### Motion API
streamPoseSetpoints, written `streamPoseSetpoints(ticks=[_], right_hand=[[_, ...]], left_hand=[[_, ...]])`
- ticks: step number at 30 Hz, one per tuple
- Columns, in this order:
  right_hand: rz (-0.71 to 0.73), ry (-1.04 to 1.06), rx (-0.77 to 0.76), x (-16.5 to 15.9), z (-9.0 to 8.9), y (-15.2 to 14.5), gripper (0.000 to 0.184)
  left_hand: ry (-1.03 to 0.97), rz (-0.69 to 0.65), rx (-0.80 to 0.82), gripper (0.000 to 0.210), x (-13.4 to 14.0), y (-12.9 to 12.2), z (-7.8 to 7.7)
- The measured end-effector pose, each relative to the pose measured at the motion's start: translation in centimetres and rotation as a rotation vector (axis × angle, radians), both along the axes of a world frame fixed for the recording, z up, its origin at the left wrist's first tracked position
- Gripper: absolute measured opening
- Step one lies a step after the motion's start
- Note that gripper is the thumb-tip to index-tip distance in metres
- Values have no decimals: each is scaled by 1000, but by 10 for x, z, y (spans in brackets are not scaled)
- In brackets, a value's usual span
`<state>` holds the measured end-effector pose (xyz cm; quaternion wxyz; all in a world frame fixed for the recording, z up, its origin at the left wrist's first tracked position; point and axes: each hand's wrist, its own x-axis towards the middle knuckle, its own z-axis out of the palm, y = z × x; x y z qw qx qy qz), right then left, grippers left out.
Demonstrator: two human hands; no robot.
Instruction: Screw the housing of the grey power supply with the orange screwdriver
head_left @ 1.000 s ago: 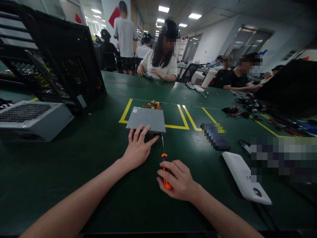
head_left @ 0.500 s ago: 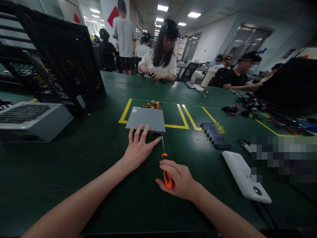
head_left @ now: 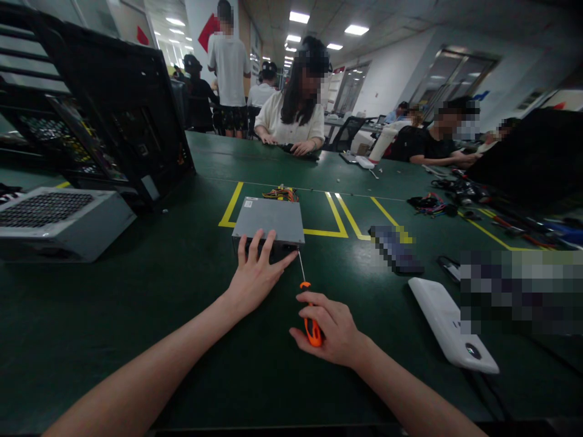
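A grey computer power supply (head_left: 269,216) lies on the green table, with a bundle of coloured cables (head_left: 281,193) behind it. My left hand (head_left: 255,276) rests with spread fingers on its near edge; one digit reaches toward the lower right corner. My right hand (head_left: 330,328) is closed around the orange-and-black handle of a screwdriver (head_left: 313,331). The thin shaft points away from me, and its tip meets the near face of the power supply at the right corner, beside my left fingertip. Any screw at the tip is too small to make out.
At left stand an open black computer case (head_left: 150,127) and a larger grey power supply (head_left: 86,227). A white power bank (head_left: 450,321) and a blurred-out phone (head_left: 396,249) lie at right. Cables (head_left: 432,203) are heaped farther back. Across the table sits a co-worker (head_left: 294,115).
My right hand and the screwdriver handle have shifted slightly right, and the fingers have loosened a little around it. The tip stays at the corner. My left hand has barely moved.
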<state>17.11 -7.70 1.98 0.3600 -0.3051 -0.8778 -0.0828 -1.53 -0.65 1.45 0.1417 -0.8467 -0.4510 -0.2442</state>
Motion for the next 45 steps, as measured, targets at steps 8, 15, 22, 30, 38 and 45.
streamPoseSetpoints(ticks=[8, 15, 22, 30, 38, 45], right_hand=[[41, -7, -55, 1, -1, 3, 40], [-22, -67, 22, 3, 0, 1, 26], [37, 61, 48, 4, -1, 1, 36], [2, 4, 38, 2, 4, -1, 26], [-20, -66, 49, 2, 3, 0, 12], [-30, 15, -6, 4, 5, -1, 22]], left_hand=[[15, 9, -13, 50, 0, -1, 4], [29, 8, -16, 51, -1, -1, 3], [20, 10, -4, 54, 0, 0, 2], [17, 13, -7, 52, 0, -1, 3], [7, 26, 10, 49, 1, 0, 2], [12, 15, 10, 49, 1, -1, 2]])
